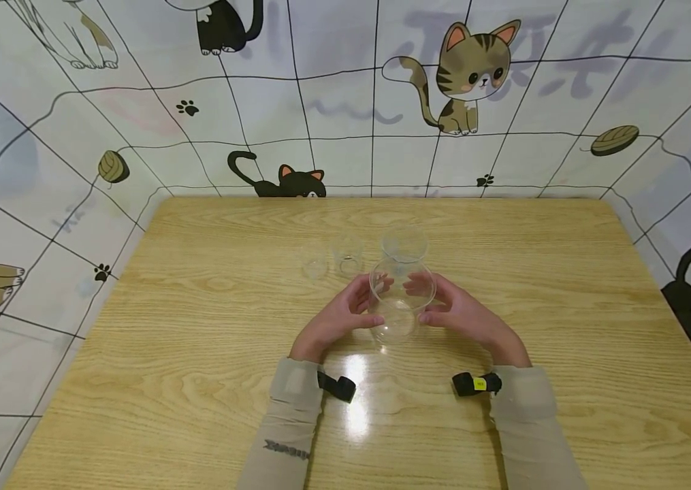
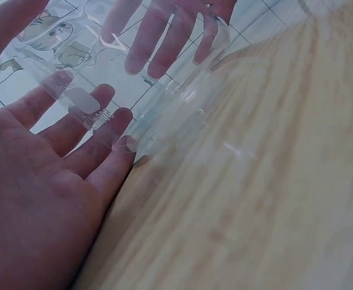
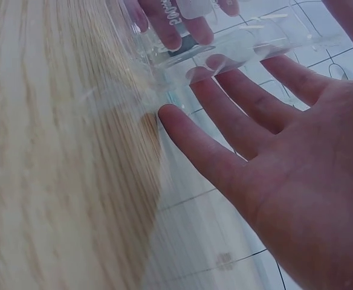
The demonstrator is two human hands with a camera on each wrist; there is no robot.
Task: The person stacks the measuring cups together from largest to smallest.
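Note:
A large clear glass beaker (image 1: 403,303) stands near the middle of the table, with a white printed label patch (image 2: 83,100) on its side. My left hand (image 1: 345,309) holds it from the left, fingers behind and thumb at the front. On the opposite side my right hand (image 1: 464,313) holds it the same way. Through the glass, the fingertips of both hands show in the wrist views. Just behind stands another clear beaker (image 1: 404,243). Two smaller clear glass vessels, a mid-sized one (image 1: 347,256) and the smallest (image 1: 315,267), are to the left of it.
The wooden table (image 1: 198,381) fills the lower view, its back edge against a cloth backdrop (image 1: 345,109) with cats and grid lines. Black straps, one at the left wrist (image 1: 337,386) and one at the right (image 1: 476,384), sit by the sleeves.

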